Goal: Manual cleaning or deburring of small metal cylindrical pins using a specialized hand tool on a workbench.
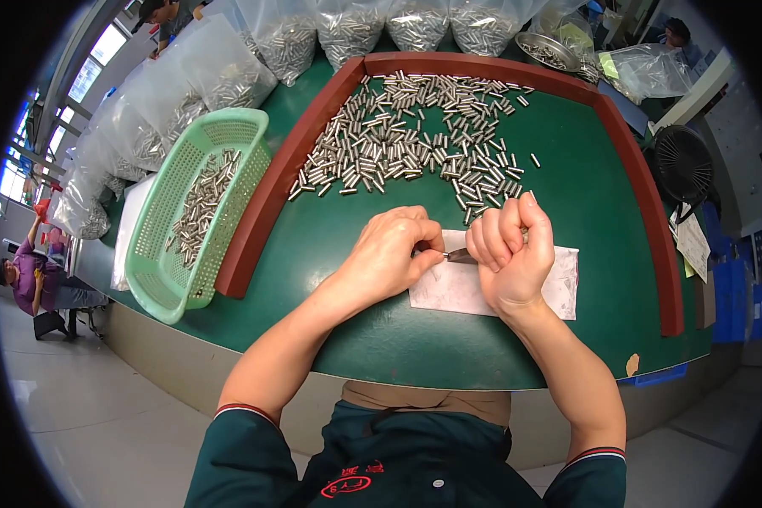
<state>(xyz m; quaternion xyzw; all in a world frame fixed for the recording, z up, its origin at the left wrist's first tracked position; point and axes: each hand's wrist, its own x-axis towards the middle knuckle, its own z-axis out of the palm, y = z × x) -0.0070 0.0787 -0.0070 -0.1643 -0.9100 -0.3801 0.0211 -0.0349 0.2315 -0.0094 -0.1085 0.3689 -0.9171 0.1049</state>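
My left hand (395, 245) is closed in a pinch on a small metal pin (445, 255), of which only a bit shows between the fingertips. My right hand (514, 254) is curled, palm side up, round a narrow metal blade (461, 256); its handle is hidden by the fingers. The blade's end meets or nearly meets the pin. Both hands are over a smudged white cloth or paper pad (436, 292). Just beyond them, many loose, shiny metal pins (406, 140) lie scattered on the green tabletop (381, 339).
A dark red raised border (292, 161) frames the work area on three sides. On the left stands a pale green perforated basket (148, 275) with more pins. Clear bags of pins (284, 42) line the back and left. A metal bowl (549, 52) and a black fan (684, 165) are at right.
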